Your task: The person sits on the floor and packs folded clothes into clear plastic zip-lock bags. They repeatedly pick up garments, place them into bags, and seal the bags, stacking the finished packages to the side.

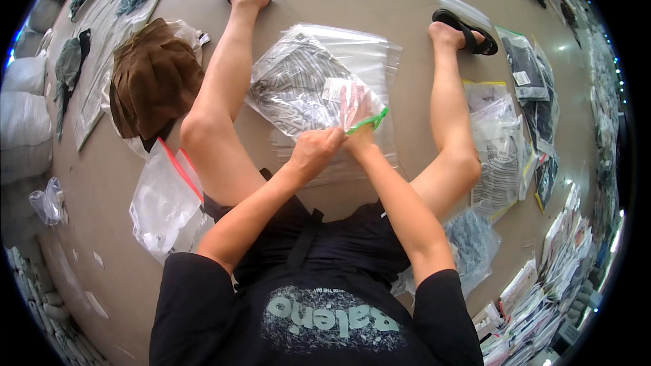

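I sit on the floor with my legs apart. Between them, my left hand (316,150) and my right hand (359,122) meet at the near edge of a clear zip bag (298,85) that holds a folded grey striped garment. My left hand pinches the bag's green zip strip (369,122). My right hand grips the bag's mouth just beside it, fingers partly behind the plastic. The bag lies on a stack of empty clear bags (369,54).
A pile of brown garments (152,78) lies at my left, with a red-zip clear bag (166,196) nearer. Packed bags (498,156) and stacked paper cards (542,298) lie at my right. White sacks (24,115) line the far left.
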Available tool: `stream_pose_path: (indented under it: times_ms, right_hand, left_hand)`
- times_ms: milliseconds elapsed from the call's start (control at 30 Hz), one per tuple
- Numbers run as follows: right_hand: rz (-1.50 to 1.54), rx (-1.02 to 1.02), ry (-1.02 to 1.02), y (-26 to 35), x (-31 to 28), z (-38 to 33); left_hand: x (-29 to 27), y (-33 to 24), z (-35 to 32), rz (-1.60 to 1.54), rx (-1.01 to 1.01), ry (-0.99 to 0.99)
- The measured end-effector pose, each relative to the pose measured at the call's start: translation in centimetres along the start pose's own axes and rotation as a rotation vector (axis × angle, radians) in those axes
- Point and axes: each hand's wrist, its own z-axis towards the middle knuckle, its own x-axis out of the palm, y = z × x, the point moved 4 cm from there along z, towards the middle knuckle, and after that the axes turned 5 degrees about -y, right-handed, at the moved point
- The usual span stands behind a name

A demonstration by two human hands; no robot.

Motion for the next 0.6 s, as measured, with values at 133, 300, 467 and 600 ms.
stream_pose_path:
  times_ms: [133, 300, 467, 600]
  right_hand:
    - [-0.082, 0.198, 0.371, -2.8, 4.7, 0.7]
    - [0.145, 0.229, 0.226, 0.3, 5.7, 0.1]
    - [0.418, 0.225, 0.406, 0.1, 5.6, 0.2]
    - [0.082, 0.112, 0.188, -1.6, 5.0, -0.5]
  left_hand:
    - [0.0, -1.1, 0.9, -0.053, 0.012, -0.037]
    - [0.5, -0.8, 1.5, -0.127, 0.069, -0.022]
    - [-1.4, 1.0, -0.5, -0.214, -0.213, -0.175]
    - [0.6, 7.0, -6.5, -0.368, -1.139, -0.588]
